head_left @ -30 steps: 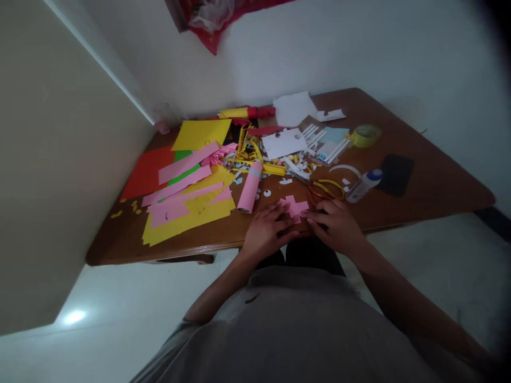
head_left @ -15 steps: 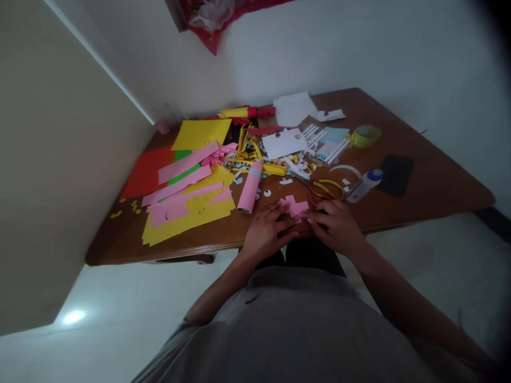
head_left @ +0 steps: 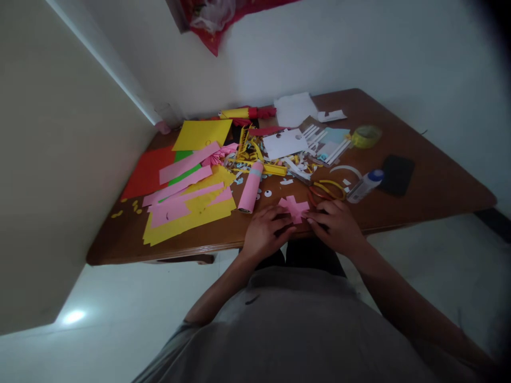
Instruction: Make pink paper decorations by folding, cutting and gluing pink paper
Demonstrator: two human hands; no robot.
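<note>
A small cross-shaped piece of pink paper point(head_left: 296, 208) lies flat near the table's front edge. My left hand point(head_left: 266, 230) rests at its left side, fingers apart and laid on the table beside and partly over the paper. On the other side, my right hand point(head_left: 336, 224) touches the paper's right edge with its fingertips, the fingers spread. Just beyond the right hand are scissors point(head_left: 329, 187) with orange and yellow handles. A pink paper-covered tube point(head_left: 251, 187) lies beyond my left hand, and a paper googly eye point(head_left: 268, 193) sits beside it.
A glue bottle point(head_left: 365, 186) with a blue cap lies right of the scissors, near a dark phone-like slab point(head_left: 396, 174) and a yellow tape roll point(head_left: 366, 136). Paper scraps heap mid-table. Yellow sheets point(head_left: 187, 227) and pink strips point(head_left: 178, 190) cover the left side of the wooden table point(head_left: 447, 186).
My left hand has shifted slightly left, its fingers drawing back a little from the pink paper. The right hand and the paper stay almost the same.
</note>
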